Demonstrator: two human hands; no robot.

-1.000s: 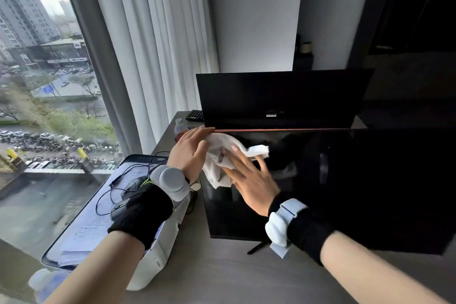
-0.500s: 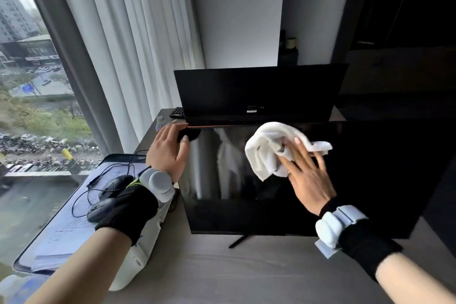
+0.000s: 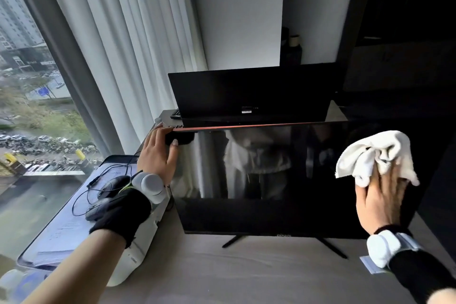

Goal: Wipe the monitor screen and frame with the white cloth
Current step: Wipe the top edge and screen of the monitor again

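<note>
Our right hand (image 3: 378,201), at the right of the frame, has its fingers (image 3: 391,180) spread fairly straight, pressing the bunched white cloth (image 3: 377,155) flat against the right part of the screen; most of the cloth bulges above the fingertips. Our left hand (image 3: 158,155), left of centre, curls over the upper left corner of the monitor (image 3: 283,180), thumb on the front of the glass, the other fingers hooked over the top edge. The monitor stands upright on thin splayed black feet, long axis running left to right across the frame, screen facing us, dark and reflecting a figure and the curtains. Red strip along its top edge. It stands on a pale grey worktop (image 3: 246,271). Second dark monitor (image 3: 251,94) just behind it, higher in frame. White printer (image 3: 138,249) at lower left, touching nothing of the screen, with a black mouse (image 3: 98,207) and cable on top. White curtains (image 3: 123,44) and a window (image 3: 29,106) showing city buildings fill the upper left.
</note>
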